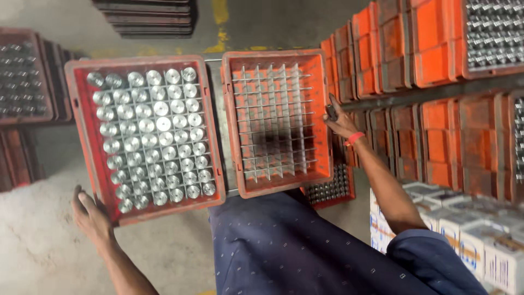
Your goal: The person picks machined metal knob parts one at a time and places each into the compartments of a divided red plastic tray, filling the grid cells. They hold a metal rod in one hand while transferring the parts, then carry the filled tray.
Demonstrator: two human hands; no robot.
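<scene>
- The full orange crate [82, 117] lies in the middle of the view, its wire grid packed with shiny metal cylinders [158, 136] standing on end; it serves as the landmark here.
- The left hand [90, 216] sits at the near left corner of that crate, fingers curled around the rim, thumb spread outward; it grips the crate's edge and nothing else.
- Just right of the full crate, almost touching it, stands an empty orange crate [322, 109] with a bare wire divider grid [270, 120] inside.
- The right hand [341, 123] rests on the far-right rim of the empty crate, on the side away from the full one. Its fingers are partly bent against the rim; something small and dark shows at the fingertips, but I cannot tell what it is. An orange wristband [354, 138] circles the wrist.
- Well right of the full crate, stacked orange crates [436, 54] stand in rows, some loaded with metal parts.
- Left of the full crate, darker crates [24, 76] of similar cylinders sit on the concrete floor [38, 257].
- Below the full crate, the person's dark blue patterned clothing [284, 251] fills the foreground.
</scene>
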